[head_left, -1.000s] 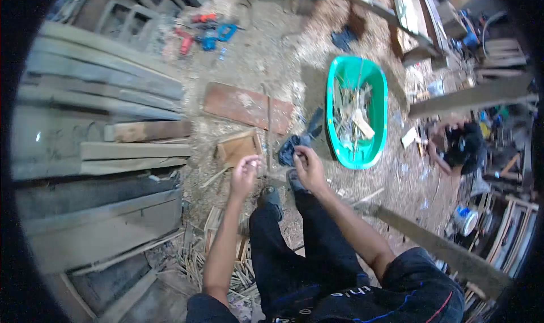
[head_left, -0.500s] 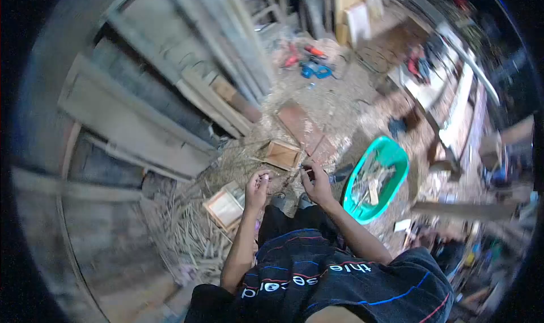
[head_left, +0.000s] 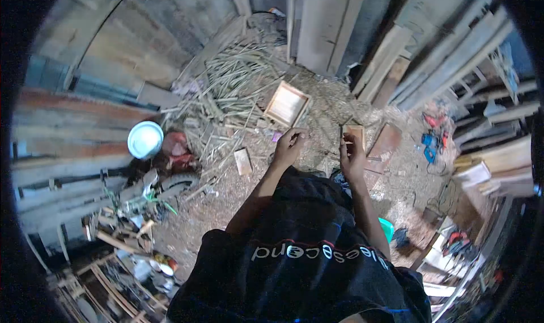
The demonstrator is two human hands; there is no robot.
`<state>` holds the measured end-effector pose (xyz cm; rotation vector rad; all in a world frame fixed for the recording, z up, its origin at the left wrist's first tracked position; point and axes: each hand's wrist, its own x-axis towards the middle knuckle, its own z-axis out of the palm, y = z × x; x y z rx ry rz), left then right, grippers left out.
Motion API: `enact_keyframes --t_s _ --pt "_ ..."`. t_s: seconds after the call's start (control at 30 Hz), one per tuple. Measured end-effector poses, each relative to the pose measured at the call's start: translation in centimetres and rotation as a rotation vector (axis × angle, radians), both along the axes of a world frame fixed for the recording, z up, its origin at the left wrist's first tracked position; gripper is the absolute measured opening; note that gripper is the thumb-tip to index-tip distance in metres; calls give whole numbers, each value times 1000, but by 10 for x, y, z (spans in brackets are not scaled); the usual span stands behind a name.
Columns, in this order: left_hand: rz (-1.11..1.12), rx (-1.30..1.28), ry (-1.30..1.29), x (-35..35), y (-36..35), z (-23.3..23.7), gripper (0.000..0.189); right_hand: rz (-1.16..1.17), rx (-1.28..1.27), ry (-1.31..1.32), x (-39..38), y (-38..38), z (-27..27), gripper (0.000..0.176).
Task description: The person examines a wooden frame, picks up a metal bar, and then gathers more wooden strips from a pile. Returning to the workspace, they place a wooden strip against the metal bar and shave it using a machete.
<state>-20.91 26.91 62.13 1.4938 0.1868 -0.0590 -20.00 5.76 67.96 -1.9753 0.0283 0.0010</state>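
Observation:
My left hand (head_left: 290,143) is raised in front of my body, its fingers curled together; what they hold, if anything, is too small to make out. To its right, my right hand (head_left: 352,156) is held up with bent fingers, and its fingertips overlap a small wooden frame (head_left: 354,131) on the floor. A larger shallow wooden box (head_left: 288,103) lies on the floor beyond my left hand. A reddish-brown board (head_left: 386,140) lies right of my right hand.
Thin wood strips (head_left: 238,76) are heaped ahead on the left. A white bucket (head_left: 145,139) stands left. Blue and red tools (head_left: 429,146) lie at right, near leaning planks (head_left: 385,76). The edge of a green tub (head_left: 387,229) shows beside my right arm.
The view has swung left, so the boxes and tools now appear farther right and the green tub is mostly hidden. The white bucket has come into view. Both hands remain raised and apart.

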Motion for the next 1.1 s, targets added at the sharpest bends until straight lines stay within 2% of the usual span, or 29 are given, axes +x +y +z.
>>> enact_keyframes --t_s 0.2,0.3,0.4,0.47,0.5,0.57,0.6,0.63,0.73,0.77,0.9,1.0,1.1 --pt "139 182 -25 -35 94 18 20 201 -152 -131 16 78 -10 23" --pt "200 178 -29 -50 147 19 20 264 -100 -96 20 128 -11 23" --pt "204 305 33 -66 200 24 21 303 -56 -88 21 171 -29 24" --pt "262 302 58 -77 232 12 20 326 -79 -143 21 192 -49 24" --pt "292 298 76 -84 244 6 20 340 -36 -42 23 202 -48 24" --pt "370 270 -11 -97 266 -3 20 383 -50 -19 26 220 -30 24" --pt "410 258 -57 -101 274 -5 20 405 -56 -9 28 228 -25 23" --pt "465 218 27 -104 273 23 18 427 -62 9 31 233 -29 24" --pt "557 225 -45 -118 281 6 19 482 -113 -47 31 247 -34 26" --pt "571 173 64 -124 283 -3 21 510 -88 -40 31 248 -47 27" --pt "707 41 24 -140 267 -5 25 653 -86 -105 31 261 -65 28" --pt "688 23 180 -146 261 -6 26 700 -84 62 40 278 -48 29" --pt "697 25 151 -145 256 -6 32 735 -117 -11 55 285 -62 29"
